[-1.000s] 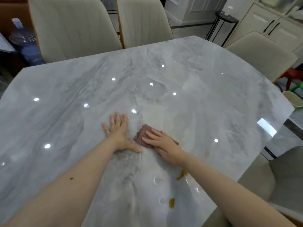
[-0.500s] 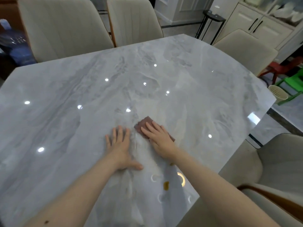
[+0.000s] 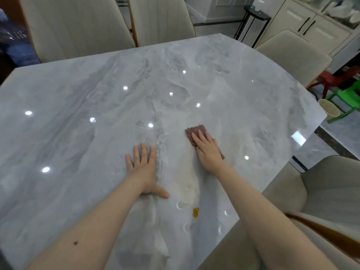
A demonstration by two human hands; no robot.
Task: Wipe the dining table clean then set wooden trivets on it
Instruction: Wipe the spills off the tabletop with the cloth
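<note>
Head view looked down on a glossy grey-white marble dining table (image 3: 81, 106) with rounded corners, its surface showing small bright reflections of lamps. The left hand (image 3: 143, 168) lay flat on the marble, palm down, the fingers straight and close together and the thumb spread out to the right; it held nothing. The right hand (image 3: 207, 151) lay to the right of it, apart from it, and pressed with straight fingers on a small reddish-brown rectangular wiping cloth (image 3: 195, 129). The hand did not grasp the cloth; the fingers were stretched over it, and the far edge of the cloth stuck out beyond the fingertips, while a thin strip of it showed along the right side of the hand. The cloth sat flat on the table, a little right of the middle and closer to the near edge than to the far one. Nearer to the person, between the two forearms, a small amber-yellow spot (image 3: 195, 212) was on the marble, with a few pale ring-shaped marks (image 3: 179, 205) around it, perhaps drops of water, though the view was not sharp enough to be sure. Cream upholstered dining chairs stood around the table: two at the far side (image 3: 78, 26), one at the far right corner (image 3: 292, 55), and one at the near right (image 3: 321, 191). On the floor at the right stood a green plastic stool (image 3: 348, 98) and a red stool (image 3: 335, 78) behind it.
</note>
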